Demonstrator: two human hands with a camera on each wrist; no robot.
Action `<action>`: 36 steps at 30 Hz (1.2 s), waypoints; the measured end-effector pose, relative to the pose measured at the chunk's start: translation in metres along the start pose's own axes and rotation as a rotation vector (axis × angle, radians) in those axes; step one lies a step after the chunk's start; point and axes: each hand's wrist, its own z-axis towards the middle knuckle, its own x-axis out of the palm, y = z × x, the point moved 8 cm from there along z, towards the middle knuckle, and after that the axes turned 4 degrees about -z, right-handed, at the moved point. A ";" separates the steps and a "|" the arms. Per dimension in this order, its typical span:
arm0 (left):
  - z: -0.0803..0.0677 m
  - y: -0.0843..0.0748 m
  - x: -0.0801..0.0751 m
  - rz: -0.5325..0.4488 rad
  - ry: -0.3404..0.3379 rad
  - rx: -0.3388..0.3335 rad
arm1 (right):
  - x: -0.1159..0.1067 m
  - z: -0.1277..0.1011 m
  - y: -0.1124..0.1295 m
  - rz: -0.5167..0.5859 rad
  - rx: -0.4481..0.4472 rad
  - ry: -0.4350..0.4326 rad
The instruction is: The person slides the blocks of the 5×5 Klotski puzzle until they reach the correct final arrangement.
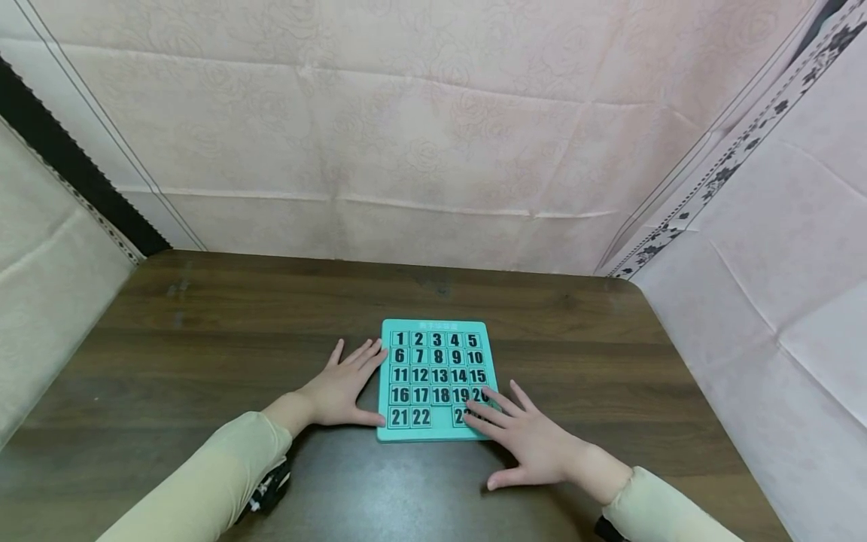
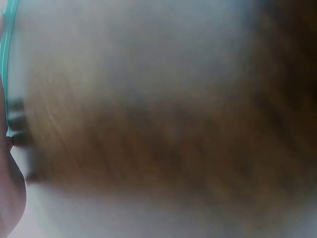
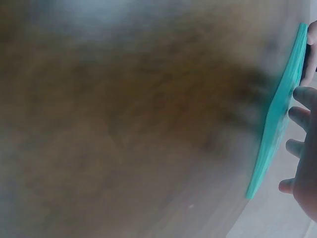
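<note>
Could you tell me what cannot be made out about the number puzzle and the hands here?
- Head view: the right hand fingers cover the last tiles of the teal puzzle board, after 19 and 22.
- Left wrist view: blurred; only a sliver of board edge shows.
- Right wrist view: board seen edge-on, its numbers hidden.
- Head view: the board's top title is too small to read.

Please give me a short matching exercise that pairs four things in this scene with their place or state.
Things:
1. left hand
2. right hand
3. sliding number puzzle
4. tile 1

Places or states:
A. teal board lying flat on the wooden table
B. fingers spread over the board's near right corner
C. flat on the table against the board's left edge
D. far left corner of the grid

Pairs: 1-C, 2-B, 3-A, 4-D
</note>
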 end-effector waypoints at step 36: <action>0.000 0.000 0.001 0.012 -0.002 0.003 | 0.004 0.024 0.016 0.004 -0.030 0.073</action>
